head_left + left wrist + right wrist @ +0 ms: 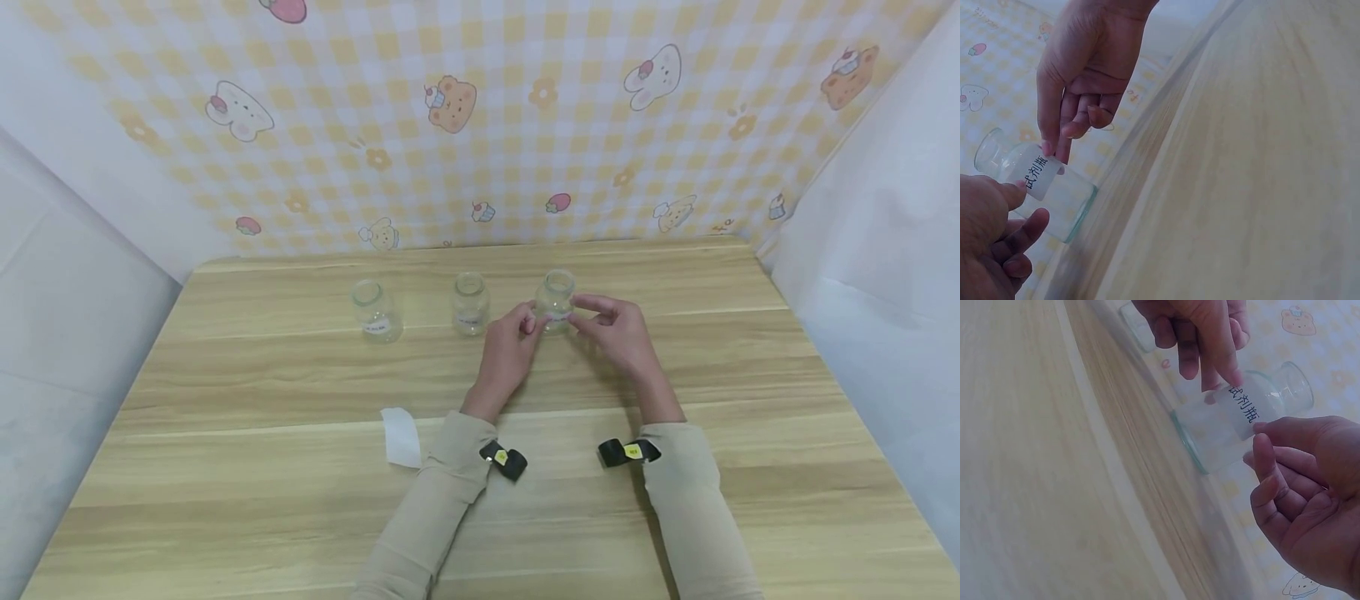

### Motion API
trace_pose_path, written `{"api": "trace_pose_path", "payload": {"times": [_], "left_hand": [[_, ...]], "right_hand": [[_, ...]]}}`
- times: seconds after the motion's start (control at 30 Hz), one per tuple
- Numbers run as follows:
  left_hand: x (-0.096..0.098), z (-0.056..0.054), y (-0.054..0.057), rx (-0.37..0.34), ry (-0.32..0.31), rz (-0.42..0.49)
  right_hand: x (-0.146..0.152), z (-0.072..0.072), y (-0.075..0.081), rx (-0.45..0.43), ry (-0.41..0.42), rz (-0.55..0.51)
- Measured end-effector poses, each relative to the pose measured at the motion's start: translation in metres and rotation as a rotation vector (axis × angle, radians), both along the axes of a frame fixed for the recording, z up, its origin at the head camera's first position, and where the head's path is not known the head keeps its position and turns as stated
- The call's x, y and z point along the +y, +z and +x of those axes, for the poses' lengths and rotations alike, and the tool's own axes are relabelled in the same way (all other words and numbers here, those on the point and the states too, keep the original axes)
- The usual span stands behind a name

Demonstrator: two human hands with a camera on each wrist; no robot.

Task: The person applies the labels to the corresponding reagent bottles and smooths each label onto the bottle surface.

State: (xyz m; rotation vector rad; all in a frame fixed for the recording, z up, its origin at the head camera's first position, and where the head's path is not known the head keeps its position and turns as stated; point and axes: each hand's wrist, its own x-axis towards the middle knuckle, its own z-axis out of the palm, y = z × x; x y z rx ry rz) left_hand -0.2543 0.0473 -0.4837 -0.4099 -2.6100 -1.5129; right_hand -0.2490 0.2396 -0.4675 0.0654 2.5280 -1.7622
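A clear glass reagent bottle point(557, 302) stands upright on the table at the right end of a row of bottles. Across its front is a white label point(1040, 178) with dark printed characters. My left hand point(507, 354) holds the bottle from the left, its thumb on one end of the label. From the other side my right hand point(624, 335) pinches it, thumb at the label's right end and index finger toward the back. In the right wrist view the label point(1242, 411) lies between both thumbs. The index fingertips are partly hidden behind the glass.
Two similar labelled glass bottles, a middle one point(469, 302) and a left one point(377, 314), stand along the back of the wooden table point(247, 500). A white paper strip point(402, 437) lies beside the left sleeve. Behind the table hangs a checked cloth point(510, 150).
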Motion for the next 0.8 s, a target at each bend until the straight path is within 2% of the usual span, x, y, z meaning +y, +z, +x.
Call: {"api": "trace_pose_path", "payload": {"times": [0.33, 0.67, 0.8], "left_hand": [[0.0006, 0.0011, -0.0012, 0.006, 0.003, -0.002], [0.0009, 0.0012, -0.0018, 0.026, 0.016, -0.004], [0.0008, 0.0009, -0.0010, 0.013, 0.013, 0.003]], "right_hand": [[-0.0050, 0.0024, 0.0024, -0.004, -0.016, -0.028], [-0.0078, 0.0007, -0.0010, 0.035, -0.012, -0.013], [-0.0072, 0.0012, 0.0000, 0.026, -0.008, -0.006]]}}
